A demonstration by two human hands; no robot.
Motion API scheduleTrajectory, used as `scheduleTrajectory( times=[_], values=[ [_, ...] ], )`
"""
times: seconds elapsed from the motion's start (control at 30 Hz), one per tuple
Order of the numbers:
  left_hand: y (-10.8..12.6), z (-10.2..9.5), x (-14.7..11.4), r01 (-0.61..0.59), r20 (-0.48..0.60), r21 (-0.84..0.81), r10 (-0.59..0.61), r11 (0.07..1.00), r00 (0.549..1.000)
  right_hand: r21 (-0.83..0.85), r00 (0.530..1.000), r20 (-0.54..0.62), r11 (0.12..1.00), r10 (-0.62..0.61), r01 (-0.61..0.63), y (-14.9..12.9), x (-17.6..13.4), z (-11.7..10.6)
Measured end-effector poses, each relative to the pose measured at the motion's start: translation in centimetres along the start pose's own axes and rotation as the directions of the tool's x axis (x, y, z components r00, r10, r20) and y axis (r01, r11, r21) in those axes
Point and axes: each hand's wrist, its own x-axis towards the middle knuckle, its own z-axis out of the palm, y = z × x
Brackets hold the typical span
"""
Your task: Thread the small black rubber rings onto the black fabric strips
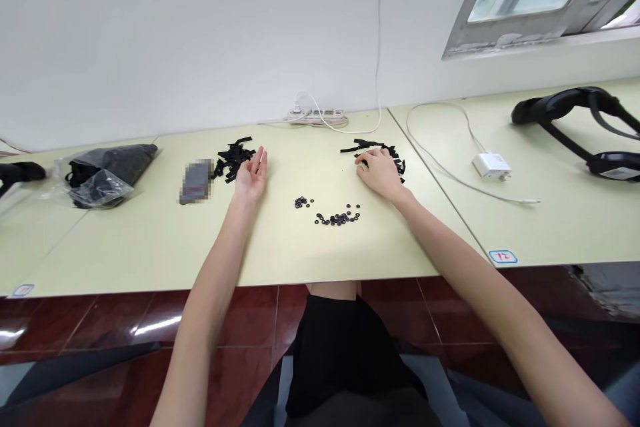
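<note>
My left hand [253,173] is half turned up beside a loose pile of short black strips [234,157], its fingers stretched out and nothing visible in the palm. A second pile of black strips [369,143] lies partly covered by my right hand [381,173]. That hand is palm down with bent fingers, and dark material shows in the gap between thumb and forefinger. Between my forearms lie small black rings, like washers: a little cluster [301,202] on the left and a wider, scattered group [339,219] nearer the table's front edge.
Left of the strips lies a blurred-out grey object [197,181], then a clear plastic bag with dark contents [105,177]. A power strip [316,117] sits by the wall. On the right are a white charger [492,165], its cable [450,175] and a black headset [575,123].
</note>
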Motion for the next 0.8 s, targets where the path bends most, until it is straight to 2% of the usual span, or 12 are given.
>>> scheduleTrajectory(
  times=[0.1,0.2,0.33,0.57,0.8],
  values=[
    [-0.1,-0.1,-0.1,-0.033,0.051,0.048,0.031,0.998,0.998,0.037,0.999,-0.017,0.999,-0.036,0.036,0.9,0.3,0.4],
    [-0.7,0.0,-0.3,-0.056,0.09,0.185,0.04,0.981,0.995,0.128,0.997,-0.036,0.989,-0.066,0.07,1.4,0.6,0.4],
    [-1.8,0.7,-1.0,-0.078,0.151,0.358,0.025,0.93,0.988,0.186,0.998,-0.044,0.981,-0.044,0.051,1.6,0.7,0.4],
    [-2.8,1.5,-2.9,-0.206,0.333,0.521,0.024,0.828,0.943,0.119,0.996,-0.063,0.99,-0.067,0.075,1.6,0.6,0.6],
    [-3.2,2.2,-4.3,-0.265,0.401,0.6,0.003,0.754,0.916,0.12,0.995,-0.036,0.988,-0.094,0.097,1.9,0.8,0.9]
  ],
)
